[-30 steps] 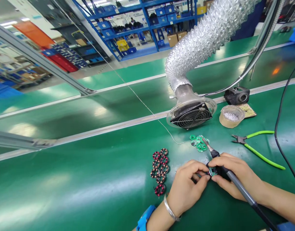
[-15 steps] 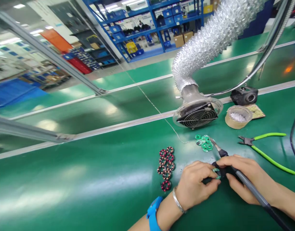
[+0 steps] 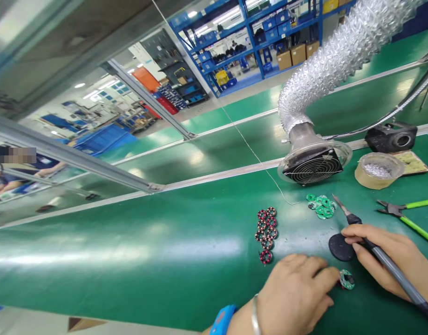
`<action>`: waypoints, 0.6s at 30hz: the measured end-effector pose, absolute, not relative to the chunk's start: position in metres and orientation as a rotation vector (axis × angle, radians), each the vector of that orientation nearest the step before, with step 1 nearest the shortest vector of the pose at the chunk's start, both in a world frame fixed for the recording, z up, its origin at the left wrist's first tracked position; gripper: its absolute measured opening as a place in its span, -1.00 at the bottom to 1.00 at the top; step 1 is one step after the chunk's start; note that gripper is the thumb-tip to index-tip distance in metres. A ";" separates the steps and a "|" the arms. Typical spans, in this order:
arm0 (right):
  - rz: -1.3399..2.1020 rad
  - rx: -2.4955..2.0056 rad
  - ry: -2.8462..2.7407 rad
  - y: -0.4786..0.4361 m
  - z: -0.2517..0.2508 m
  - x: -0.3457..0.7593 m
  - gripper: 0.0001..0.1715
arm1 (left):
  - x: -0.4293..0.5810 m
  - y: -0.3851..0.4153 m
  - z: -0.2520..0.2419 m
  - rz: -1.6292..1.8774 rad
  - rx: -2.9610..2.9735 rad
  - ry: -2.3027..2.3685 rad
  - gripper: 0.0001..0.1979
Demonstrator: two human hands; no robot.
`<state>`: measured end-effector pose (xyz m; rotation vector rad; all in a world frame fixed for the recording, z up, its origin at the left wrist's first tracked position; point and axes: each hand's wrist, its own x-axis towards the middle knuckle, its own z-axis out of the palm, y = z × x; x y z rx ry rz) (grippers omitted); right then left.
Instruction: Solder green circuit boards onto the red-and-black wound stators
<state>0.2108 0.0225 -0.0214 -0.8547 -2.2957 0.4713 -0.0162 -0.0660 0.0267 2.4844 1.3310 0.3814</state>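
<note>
My left hand (image 3: 301,291), wearing a bracelet and a blue wristband, is closed with its fingertips on a small ring-shaped green circuit board (image 3: 348,279); a bit of red shows beneath it. In my right hand (image 3: 388,256) is a soldering iron (image 3: 391,267), its tip pointing up and left. My right fingertips also touch the edge of a round black disc (image 3: 340,247) on the green bench. Ahead of the iron's tip lies a pile of small green boards (image 3: 322,207). Left of the hands, several wound copper coils (image 3: 266,235) stand in two rows.
A fume extractor fan (image 3: 315,167) on a silver duct (image 3: 325,60) stands behind the boards. A tub (image 3: 377,172), an iron holder (image 3: 391,137) and green-handled cutters (image 3: 395,209) are at right. A co-worker (image 3: 25,160) is at the far left.
My view has swung left. My left hand has drawn toward me with the ring-shaped board, away from my right hand. The black disc, largely covered before, now shows on the bench.
</note>
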 end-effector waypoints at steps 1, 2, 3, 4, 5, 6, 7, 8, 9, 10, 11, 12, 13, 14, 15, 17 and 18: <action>0.470 -0.855 -2.284 0.022 -0.021 0.210 -0.73 | -0.026 -0.072 0.031 0.438 2.422 1.449 -0.69; 0.468 -0.854 -2.275 0.021 -0.021 0.209 -0.72 | -0.037 -0.078 0.032 0.508 2.350 1.619 -0.80; 0.465 -0.848 -2.268 0.020 -0.021 0.208 -0.72 | -0.048 -0.084 0.032 0.560 2.270 1.800 -0.87; 0.463 -0.836 -2.266 0.019 -0.020 0.207 -0.72 | -0.058 -0.089 0.029 0.593 2.165 1.992 -0.88; 0.460 -0.823 -2.267 0.019 -0.020 0.206 -0.72 | -0.067 -0.094 0.025 0.624 2.064 2.164 -0.83; 0.454 -0.811 -2.268 0.018 -0.019 0.205 -0.72 | -0.073 -0.097 0.019 0.640 1.976 2.290 -0.76; 0.447 -0.804 -2.267 0.017 -0.019 0.204 -0.73 | -0.077 -0.099 0.012 0.642 1.904 2.367 -0.71; 0.443 -0.803 -2.264 0.017 -0.019 0.204 -0.73 | -0.079 -0.101 0.004 0.643 1.840 2.408 -0.66; 0.439 -0.806 -2.257 0.017 -0.019 0.204 -0.74 | -0.078 -0.102 -0.003 0.646 1.792 2.426 -0.65; 0.441 -0.813 -2.251 0.018 -0.020 0.204 -0.74 | -0.076 -0.103 -0.009 0.656 1.762 2.433 -0.66; 0.447 -0.822 -2.243 0.018 -0.020 0.204 -0.73 | -0.073 -0.103 -0.014 0.677 1.742 2.433 -0.69; 0.459 -0.829 -2.233 0.018 -0.020 0.204 -0.73 | -0.068 -0.104 -0.017 0.711 1.733 2.424 -0.73; 0.473 -0.834 -2.222 0.019 -0.021 0.204 -0.73 | -0.064 -0.105 -0.019 0.754 1.730 2.404 -0.77; 0.485 -0.833 -2.210 0.019 -0.021 0.203 -0.72 | -0.059 -0.106 -0.019 0.803 1.732 2.364 -0.80; 0.496 -0.829 -2.195 0.020 -0.021 0.203 -0.72 | -0.054 -0.106 -0.017 0.857 1.742 2.303 -0.82; 0.537 -0.807 -2.141 0.019 -0.020 0.202 -0.73 | -0.042 -0.103 -0.011 0.962 1.778 2.123 -0.81; 0.588 -0.793 -2.102 0.017 -0.020 0.201 -0.73 | -0.036 -0.099 -0.007 1.013 1.799 2.015 -0.78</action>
